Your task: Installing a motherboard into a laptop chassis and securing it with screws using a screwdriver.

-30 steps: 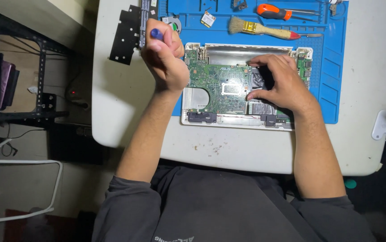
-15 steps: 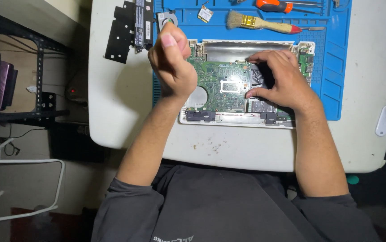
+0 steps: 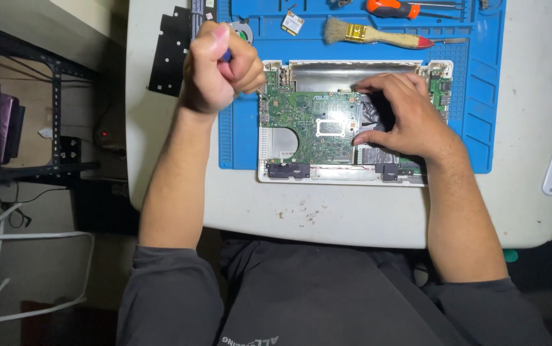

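An opened white laptop base (image 3: 340, 176) lies on a blue repair mat (image 3: 481, 115), its green circuit board (image 3: 308, 118) exposed. My left hand (image 3: 218, 67) is a fist above the board's upper left corner, gripping a small blue-handled screwdriver (image 3: 226, 56) whose tip is hidden. My right hand (image 3: 401, 115) rests flat on the right side of the board, fingers spread over dark and silver foil parts.
On the mat's far edge lie a brush (image 3: 378, 35), an orange-handled screwdriver (image 3: 394, 8), a small card (image 3: 292, 22) and a round fan (image 3: 242, 31). A black perforated plate (image 3: 170, 51) sits on the white table (image 3: 353, 218) at left. A metal shelf (image 3: 26, 115) stands beyond.
My left hand has lifted and rolled slightly at the board's upper left corner, thumb now uppermost. The right hand stays on the board. The camera view has shifted a little downward.
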